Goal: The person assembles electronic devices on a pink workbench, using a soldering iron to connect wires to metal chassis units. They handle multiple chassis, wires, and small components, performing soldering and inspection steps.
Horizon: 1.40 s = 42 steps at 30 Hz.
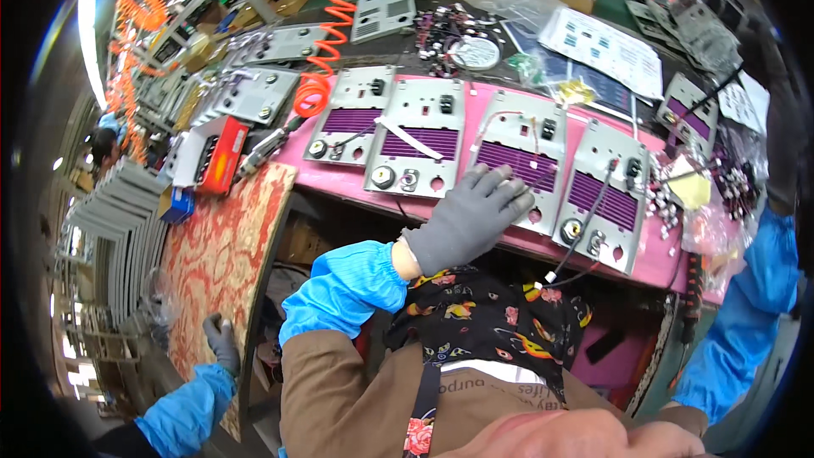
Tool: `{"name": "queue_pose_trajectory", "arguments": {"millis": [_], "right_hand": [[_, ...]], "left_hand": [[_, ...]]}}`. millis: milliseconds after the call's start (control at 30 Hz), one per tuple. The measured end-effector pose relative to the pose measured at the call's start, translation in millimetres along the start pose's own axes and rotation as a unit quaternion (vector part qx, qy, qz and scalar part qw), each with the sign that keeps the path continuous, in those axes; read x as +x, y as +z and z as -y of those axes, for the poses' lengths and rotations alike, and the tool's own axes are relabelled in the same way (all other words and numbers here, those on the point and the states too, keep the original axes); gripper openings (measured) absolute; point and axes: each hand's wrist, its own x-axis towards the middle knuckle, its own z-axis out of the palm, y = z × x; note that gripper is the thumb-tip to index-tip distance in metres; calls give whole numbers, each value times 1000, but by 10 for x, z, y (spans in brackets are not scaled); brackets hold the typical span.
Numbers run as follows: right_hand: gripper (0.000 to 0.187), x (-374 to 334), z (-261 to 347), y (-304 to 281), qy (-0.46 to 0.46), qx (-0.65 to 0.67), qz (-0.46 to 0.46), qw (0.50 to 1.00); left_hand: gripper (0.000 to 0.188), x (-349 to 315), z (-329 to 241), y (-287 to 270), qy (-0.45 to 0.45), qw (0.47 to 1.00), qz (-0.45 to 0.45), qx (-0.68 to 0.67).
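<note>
My left hand [471, 219], in a grey glove, lies palm down over the lower part of a grey metal panel [500, 137] with a purple slotted grille. Its fingers are stretched out, and nothing shows held in them. A thin wire [532, 140] runs over that panel. To its right lies a similar panel [627, 153] with a dark cable [598, 208] across it, ending in a white connector. Two more panels [428, 114] [346, 102] lie to the left, one crossed by a white strip [407, 137]. My right arm reaches up the right rim; its hand is lost in shadow.
The panels rest on a pink work surface [326, 171]. An orange coiled hose [337, 13] hangs over it, near a power screwdriver [270, 148] and a red box [222, 153]. Bundled wires [445, 30] and paper sheets [602, 47] lie behind. Another person's gloved hand [222, 343] is lower left.
</note>
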Motion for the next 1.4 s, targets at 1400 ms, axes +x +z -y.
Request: {"name": "queue_pose_trajectory", "arguments": {"millis": [1400], "right_hand": [[22, -817, -52, 2289, -71, -229, 344, 908]], "left_hand": [[51, -388, 175, 367, -284, 696, -493, -438]]}}
